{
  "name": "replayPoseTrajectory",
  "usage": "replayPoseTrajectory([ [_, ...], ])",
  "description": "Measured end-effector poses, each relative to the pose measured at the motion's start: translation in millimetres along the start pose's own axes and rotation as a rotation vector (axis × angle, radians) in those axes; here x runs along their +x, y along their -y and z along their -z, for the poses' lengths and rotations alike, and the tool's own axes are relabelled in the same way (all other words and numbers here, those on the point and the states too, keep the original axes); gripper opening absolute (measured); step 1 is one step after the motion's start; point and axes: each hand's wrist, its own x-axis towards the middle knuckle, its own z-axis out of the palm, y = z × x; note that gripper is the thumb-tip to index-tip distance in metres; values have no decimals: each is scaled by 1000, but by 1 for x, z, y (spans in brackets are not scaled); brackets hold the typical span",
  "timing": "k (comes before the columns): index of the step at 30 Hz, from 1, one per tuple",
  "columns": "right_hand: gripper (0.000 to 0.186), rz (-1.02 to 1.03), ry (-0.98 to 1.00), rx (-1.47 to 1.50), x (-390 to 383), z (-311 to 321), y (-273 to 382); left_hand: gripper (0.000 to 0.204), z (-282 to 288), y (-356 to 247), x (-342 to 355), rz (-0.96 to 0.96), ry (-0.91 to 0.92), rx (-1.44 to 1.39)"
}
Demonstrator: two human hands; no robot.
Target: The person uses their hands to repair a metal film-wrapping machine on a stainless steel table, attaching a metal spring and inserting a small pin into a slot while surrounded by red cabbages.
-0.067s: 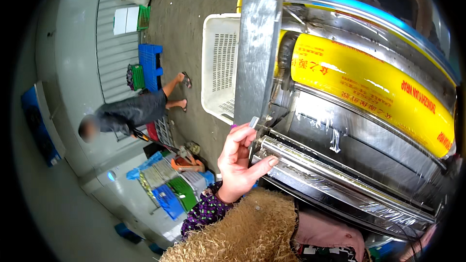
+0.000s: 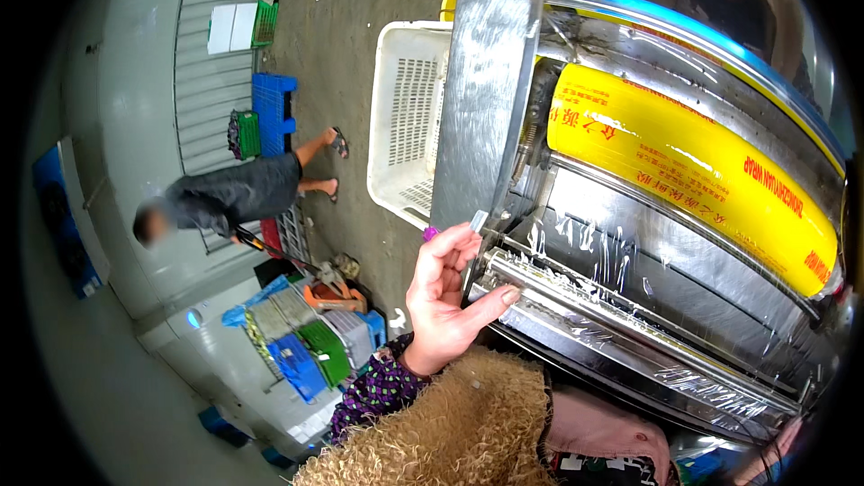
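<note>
The left hand (image 2: 441,292) is raised at the near left corner of a steel wrapping machine (image 2: 486,99). Its fingers (image 2: 459,243) are spread a little apart and lightly curled, and the thumb rests on the front metal roller (image 2: 630,328), which carries crinkled clear film. Between the fingertips there seems to be a small pale strip (image 2: 479,220), perhaps an end of film, but I cannot tell if the hand really pinches it. A small purple spot shows at one fingertip. The sleeve at the wrist is dark with a purple pattern (image 2: 382,387), and a fuzzy tan garment (image 2: 450,432) covers the near part of the view.

The right hand is not clearly visible; only a small piece of skin shows at the near right edge, so its fingers cannot be judged.

On the machine, far and right from the hand, lies 1 big yellow roll of wrap (image 2: 684,171). Left of the machine stands a white plastic basket (image 2: 409,117) on the floor. Far to the left, another person (image 2: 225,198) bends over near blue crates (image 2: 274,112) and green crates (image 2: 245,133).
</note>
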Motion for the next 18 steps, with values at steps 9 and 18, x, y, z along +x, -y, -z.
replayPoseTrajectory([
  [9,43,261,232,-131,39,20,-67,69,-8,-4,5,103,-37,120],
  [18,48,185,195,31,-9,4,-2,65,-6,-1,-1,61,-34,72],
])
